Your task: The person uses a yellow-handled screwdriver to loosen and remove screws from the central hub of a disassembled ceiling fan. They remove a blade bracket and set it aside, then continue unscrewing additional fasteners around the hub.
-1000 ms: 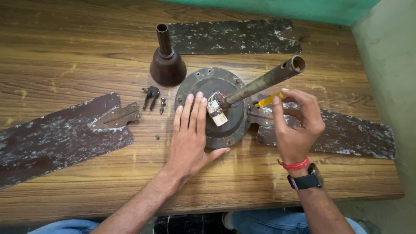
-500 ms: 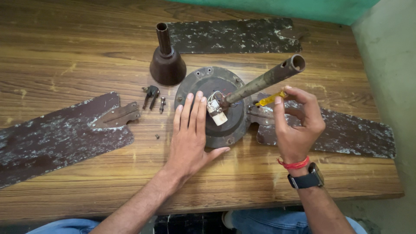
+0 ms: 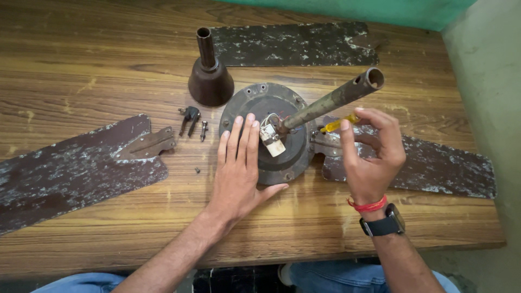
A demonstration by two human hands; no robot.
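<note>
Left hand (image 3: 239, 163) flat, fingers spread, pressed on round fan motor housing (image 3: 271, 130) at table (image 3: 81, 65) centre. Right hand (image 3: 372, 157) pinched round yellow-handled screwdriver (image 3: 337, 125), tip hidden behind rusty downrod (image 3: 331, 100). Risks judged: tip slipping toward white capacitor (image 3: 270, 142) wiring; loose screws (image 3: 203, 130) rolling off. Beyond: canopy cone (image 3: 210, 81), blades (image 3: 293, 43).

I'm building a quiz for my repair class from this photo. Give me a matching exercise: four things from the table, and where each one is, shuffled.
1. round dark metal motor housing
2. yellow-handled screwdriver
3. dark brown cone-shaped cover
4. small white capacitor block

A. standing upright behind the housing
B. in the right hand
C. under the flat left hand
D. at the foot of the rusty pipe

Pairs: 1-C, 2-B, 3-A, 4-D
</note>
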